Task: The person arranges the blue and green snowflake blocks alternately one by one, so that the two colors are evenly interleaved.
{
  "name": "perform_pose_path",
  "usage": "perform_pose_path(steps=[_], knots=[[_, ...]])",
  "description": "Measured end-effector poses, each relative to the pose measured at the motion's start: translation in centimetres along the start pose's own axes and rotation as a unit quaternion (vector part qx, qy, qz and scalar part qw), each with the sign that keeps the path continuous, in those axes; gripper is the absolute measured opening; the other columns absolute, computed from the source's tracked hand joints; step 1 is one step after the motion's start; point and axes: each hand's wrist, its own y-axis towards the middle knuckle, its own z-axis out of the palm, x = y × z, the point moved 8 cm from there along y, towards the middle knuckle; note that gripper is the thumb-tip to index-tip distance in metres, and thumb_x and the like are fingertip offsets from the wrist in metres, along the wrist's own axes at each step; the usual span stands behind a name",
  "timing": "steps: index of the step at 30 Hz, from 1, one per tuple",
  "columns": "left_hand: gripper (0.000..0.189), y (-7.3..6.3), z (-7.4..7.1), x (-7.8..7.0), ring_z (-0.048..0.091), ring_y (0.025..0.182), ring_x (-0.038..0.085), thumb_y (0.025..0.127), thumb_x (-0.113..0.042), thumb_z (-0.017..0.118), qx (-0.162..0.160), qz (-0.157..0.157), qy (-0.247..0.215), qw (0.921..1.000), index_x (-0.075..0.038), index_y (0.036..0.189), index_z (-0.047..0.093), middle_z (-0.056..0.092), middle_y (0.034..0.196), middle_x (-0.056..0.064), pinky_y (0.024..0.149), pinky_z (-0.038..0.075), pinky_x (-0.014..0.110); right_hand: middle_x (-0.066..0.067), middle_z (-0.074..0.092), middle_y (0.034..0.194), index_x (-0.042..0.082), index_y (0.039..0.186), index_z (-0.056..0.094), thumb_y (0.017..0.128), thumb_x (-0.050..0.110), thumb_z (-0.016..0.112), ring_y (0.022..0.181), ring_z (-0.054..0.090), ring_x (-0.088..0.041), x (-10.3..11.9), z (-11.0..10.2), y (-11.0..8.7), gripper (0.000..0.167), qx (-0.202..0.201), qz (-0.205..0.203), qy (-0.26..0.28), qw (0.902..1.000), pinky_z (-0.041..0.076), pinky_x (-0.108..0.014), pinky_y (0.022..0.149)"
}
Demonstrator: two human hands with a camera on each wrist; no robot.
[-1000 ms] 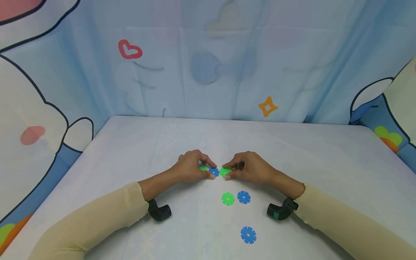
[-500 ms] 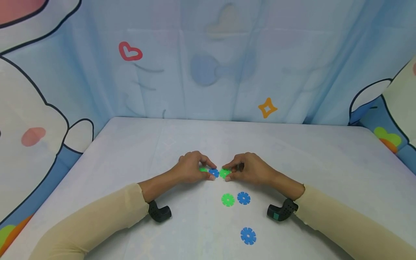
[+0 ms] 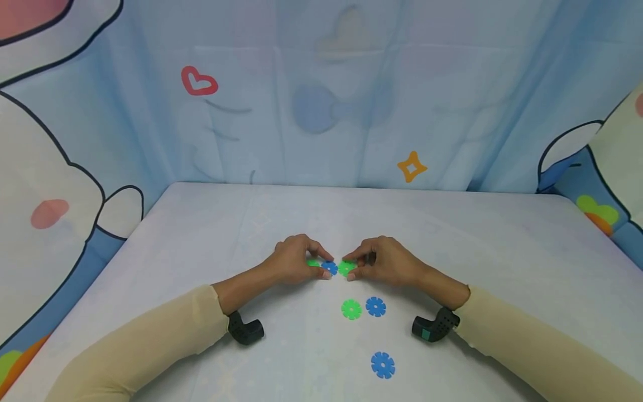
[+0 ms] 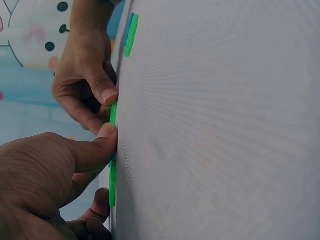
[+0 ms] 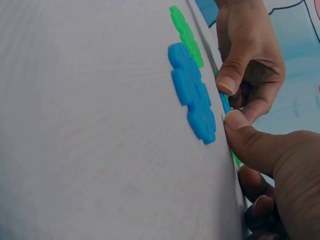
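At the middle of the table, my left hand (image 3: pixel 296 259) pinches a blue notched disc (image 3: pixel 330 268) between thumb and index finger. A green disc (image 3: pixel 312 263) lies just left of that blue one, partly covered by the same hand. Facing it, my right hand (image 3: pixel 387 261) pinches another green notched disc (image 3: pixel 345 268) by its edges. The blue disc and the right-hand green disc lie flat, edge to edge in a row; whether their notches interlock I cannot tell. In the left wrist view, the green disc (image 4: pixel 112 185) runs along the tabletop beneath the left fingers.
Nearer me lie a loose green disc (image 3: pixel 351 309) and a blue disc (image 3: pixel 375 306), side by side. Another blue disc (image 3: pixel 383 365) lies closer to the front. The white-covered table (image 3: pixel 241 335) ends at a blue printed curtain (image 3: pixel 321 111).
Both hands hold the same pinch on their discs, with no clear movement. Only a slight shift of the whole head view shows.
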Motion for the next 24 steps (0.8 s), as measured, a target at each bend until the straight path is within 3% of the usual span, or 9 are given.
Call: perform_pose_path(steps=[11,24], knots=[[0.024,-0.1,-0.2,-0.1,0.057,0.117,0.019,0.079,-0.034,0.082,-0.003,0.021,0.013,0.9997,-0.030,0.102,0.076,0.069,0.108,-0.005,0.097,0.037,0.049,0.012,0.061,0.076,0.021,0.107,0.077,0.077,0.035,0.084,0.070,0.052,-0.008,0.4,0.0,0.1,0.034,0.005,0.005,-0.003,1.0000,0.044,-0.022,0.063],[0.025,-0.1,0.0,-0.4,0.058,0.110,0.017,0.080,-0.034,0.082,0.001,0.035,0.022,0.9991,-0.029,0.103,0.075,0.067,0.106,-0.003,0.094,0.038,0.049,0.010,0.062,0.079,0.016,0.114,0.074,0.088,0.042,0.072,0.069,0.053,-0.009,0.6,-0.5,-1.1,0.036,0.015,0.018,0.000,0.9997,0.044,-0.023,0.060]])
